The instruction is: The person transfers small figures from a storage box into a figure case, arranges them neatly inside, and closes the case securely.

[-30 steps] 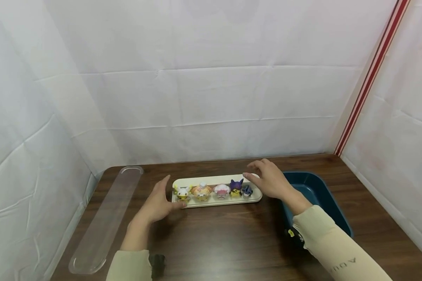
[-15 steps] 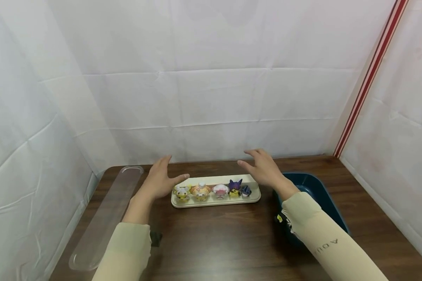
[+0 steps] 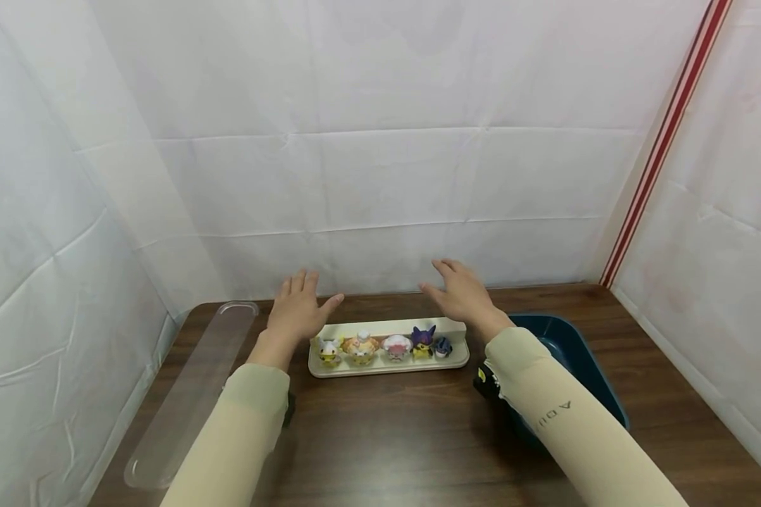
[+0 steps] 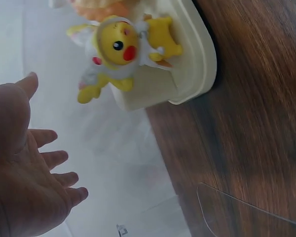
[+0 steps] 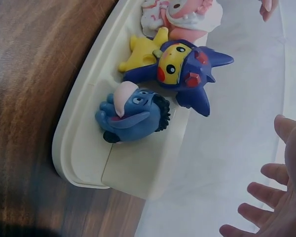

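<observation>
**Hands raised clear of toy tray**

Tray (image 3: pixel 388 367) of small toy figures is seen at the middle of the wooden table (image 3: pixel 387 436), with five figures lined up in it: a yellow-and-white figure (image 3: pixel 328 350) at the left end, an orange one (image 3: pixel 362 346), a pink one (image 3: pixel 397 346), a purple figure (image 3: pixel 423 339) and a blue figure (image 3: pixel 442 346) at the right end. The step in hand is judged to be a release: nothing is gripped, and both hands are held above and behind the tray. No next grasp is set up; any further move would call for a fresh reach down to the tray or to the clear lid (image 3: pixel 193 391) lying well apart at the left.

Left hand (image 3: pixel 298 313) is held flat, palm down, fingers straight and slightly spread, thumb out toward the tray's left end; nothing is held or touched. Right hand (image 3: pixel 459 296) is posed the same way past the tray's right end, fingers spread, empty. In the wrist views both palms (image 4: pixel 19 168) (image 5: pixel 281 197) are shown wide and relaxed, apart from the figures. A dark blue bin (image 3: pixel 564 352) is seen just beside the tray, under the right forearm.
</observation>
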